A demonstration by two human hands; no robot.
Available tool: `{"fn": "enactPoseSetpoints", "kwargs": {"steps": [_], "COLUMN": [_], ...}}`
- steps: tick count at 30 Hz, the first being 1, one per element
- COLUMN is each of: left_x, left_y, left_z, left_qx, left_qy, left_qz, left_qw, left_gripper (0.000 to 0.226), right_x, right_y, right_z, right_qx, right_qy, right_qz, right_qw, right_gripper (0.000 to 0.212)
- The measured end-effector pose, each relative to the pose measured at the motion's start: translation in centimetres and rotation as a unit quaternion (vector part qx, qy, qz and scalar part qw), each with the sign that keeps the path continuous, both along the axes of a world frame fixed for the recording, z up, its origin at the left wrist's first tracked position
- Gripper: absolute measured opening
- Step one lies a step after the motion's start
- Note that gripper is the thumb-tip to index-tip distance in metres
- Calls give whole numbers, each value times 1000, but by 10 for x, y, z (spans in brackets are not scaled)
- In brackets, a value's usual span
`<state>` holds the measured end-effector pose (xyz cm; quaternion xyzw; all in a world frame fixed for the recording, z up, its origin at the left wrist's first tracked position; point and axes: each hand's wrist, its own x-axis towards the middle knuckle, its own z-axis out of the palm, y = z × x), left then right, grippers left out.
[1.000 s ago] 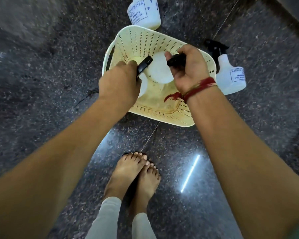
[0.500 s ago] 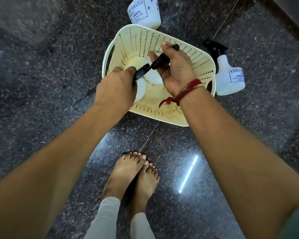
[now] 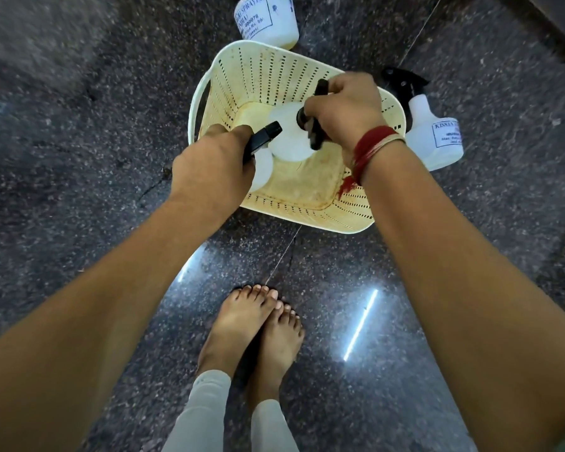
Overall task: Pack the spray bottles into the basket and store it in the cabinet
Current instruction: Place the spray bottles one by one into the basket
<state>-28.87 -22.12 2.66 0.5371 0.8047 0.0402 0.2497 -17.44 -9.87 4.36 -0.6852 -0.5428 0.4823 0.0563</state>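
Note:
A cream perforated basket (image 3: 274, 70) stands on the dark floor. Inside it my left hand (image 3: 209, 168) grips the black trigger head of one white spray bottle (image 3: 263, 168), near the basket's left wall. My right hand (image 3: 346, 109) holds the black head of a second white spray bottle (image 3: 287, 135) at the basket's middle. Both bottles are upright and mostly hidden by my hands. Two more spray bottles stand outside: one spray bottle (image 3: 268, 17) behind the basket, and another spray bottle (image 3: 434, 135) with a black trigger to its right.
The floor (image 3: 79, 141) is polished dark granite with a seam running under the basket. My bare feet (image 3: 258, 327) stand just in front of the basket. A dark edge (image 3: 548, 24) crosses the top right corner.
My right hand has lowered deeper into the basket and closed around its bottle's head. The left hand stays by the left wall with its bottle.

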Motion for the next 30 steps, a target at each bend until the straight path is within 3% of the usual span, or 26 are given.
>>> {"fn": "enactPoseSetpoints", "kwargs": {"steps": [2,4,6,10,17,21,27,30], "left_x": [-1,0,1,3,4,6,11,9], "left_y": [1,3,3,2,0,-2,0,1], "left_z": [0,-1,-2,-2,1,4,8,13], "left_qx": [0,-1,-2,1,3,1,-23,-48], "left_qy": [2,4,2,-6,-13,-18,-20,16], "left_qz": [4,10,18,38,40,45,60,51], "left_qw": [1000,1000,1000,999,999,999,998,997], "left_gripper": [20,20,19,18,18,19,22,31], "right_x": [2,1,-3,-9,-11,-8,-3,2], "right_y": [5,10,16,21,20,18,15,12], "right_z": [8,15,18,17,17,16,14,18], "right_qx": [90,154,182,225,299,320,303,296], "right_qy": [-96,-138,-157,-194,-220,-223,-207,-200], "right_qz": [178,341,443,542,593,596,587,575], "right_qw": [975,917,864,786,715,702,721,736], "right_gripper": [19,36,40,38,37,39,40,54]}}
